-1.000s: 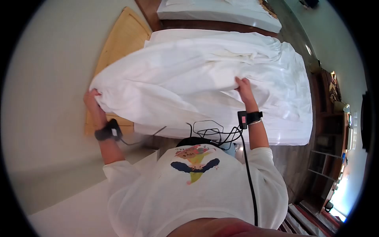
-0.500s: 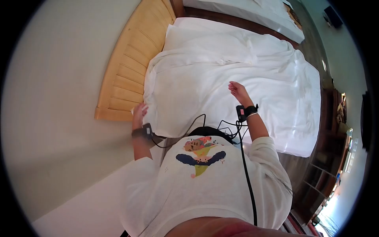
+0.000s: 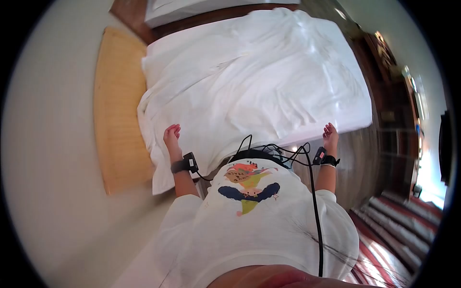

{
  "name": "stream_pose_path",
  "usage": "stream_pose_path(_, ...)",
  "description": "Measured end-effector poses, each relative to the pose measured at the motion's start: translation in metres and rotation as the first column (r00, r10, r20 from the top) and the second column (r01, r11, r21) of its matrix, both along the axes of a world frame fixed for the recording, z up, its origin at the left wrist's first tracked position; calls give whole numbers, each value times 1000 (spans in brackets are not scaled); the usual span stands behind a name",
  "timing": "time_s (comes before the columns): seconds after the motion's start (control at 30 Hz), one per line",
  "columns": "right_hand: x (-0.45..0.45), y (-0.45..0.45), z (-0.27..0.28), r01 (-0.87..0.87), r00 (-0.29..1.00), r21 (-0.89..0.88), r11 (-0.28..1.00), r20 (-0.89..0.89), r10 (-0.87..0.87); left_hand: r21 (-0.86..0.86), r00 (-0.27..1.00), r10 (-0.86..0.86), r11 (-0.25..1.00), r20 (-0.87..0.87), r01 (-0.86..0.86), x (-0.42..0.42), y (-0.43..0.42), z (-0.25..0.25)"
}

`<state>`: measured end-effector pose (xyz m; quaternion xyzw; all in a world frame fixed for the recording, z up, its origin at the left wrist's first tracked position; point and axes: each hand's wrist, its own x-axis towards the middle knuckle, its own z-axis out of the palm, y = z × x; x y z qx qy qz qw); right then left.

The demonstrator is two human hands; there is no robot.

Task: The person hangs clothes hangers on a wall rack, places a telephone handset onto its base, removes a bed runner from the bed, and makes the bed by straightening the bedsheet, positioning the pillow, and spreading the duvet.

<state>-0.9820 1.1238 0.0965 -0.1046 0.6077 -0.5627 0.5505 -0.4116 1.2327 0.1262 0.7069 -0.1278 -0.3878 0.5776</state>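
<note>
A rumpled white sheet (image 3: pixel 201 101) covers most of the bed, in loose folds. Over the near corner by the headboard, a flap of it hangs down. My left hand (image 3: pixel 172 136) is above this near part of the sheet, fingers loosely bent and nothing visible in them. Beyond the sheet's edge, my right hand (image 3: pixel 330 135) hovers by the near side of the white mattress (image 3: pixel 343 122) toward the foot end. Its fingers point up, slightly curled, and I see nothing held. Whether either hand touches the bedding is hard to tell.
A pale wooden headboard (image 3: pixel 120 110) stands against the wall at the left. Another white bed (image 3: pixel 192 10) lies beyond this one. Black cables (image 3: pixel 314 216) run from my wrist devices across my front. Dark wooden furniture (image 3: pixel 396 110) and a striped curtain (image 3: pixel 394 221) are at the right.
My view has shifted toward the bed's foot end. My right hand has moved right, off the sheet. Away from the headboard corner, my left hand is now over the sheet, whose flap hangs lower there.
</note>
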Motion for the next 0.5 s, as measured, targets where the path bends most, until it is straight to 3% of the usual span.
stream_pose_path(0.07,-13,22,-11,56,998,-76,996,-9,-57,8,993,-112,994,21,112,-31,-33,0)
stream_pose_path(0.13,-29,27,-26,-15,993,30,999,120,11,18,974,-211,977,78,211,-70,-68,-9)
stream_pose_path(0.17,-12,28,18,24,991,88,996,132,-36,21,965,-255,967,68,254,-95,-83,-8)
stream_pose_path(0.23,-7,34,36,-176,975,-96,980,123,187,-50,945,-323,944,42,325,-116,-104,-2)
stream_pose_path(0.3,-64,43,38,-246,969,-116,962,6,248,-72,925,-377,922,40,379,-182,-123,16)
stream_pose_path(0.4,-188,70,76,10,999,-168,986,-49,-19,-126,868,-495,863,-22,489,-317,-147,29)
stream_pose_path(0.5,-262,105,96,196,975,-221,955,-57,-213,-125,771,-636,768,-33,629,-392,-164,33)
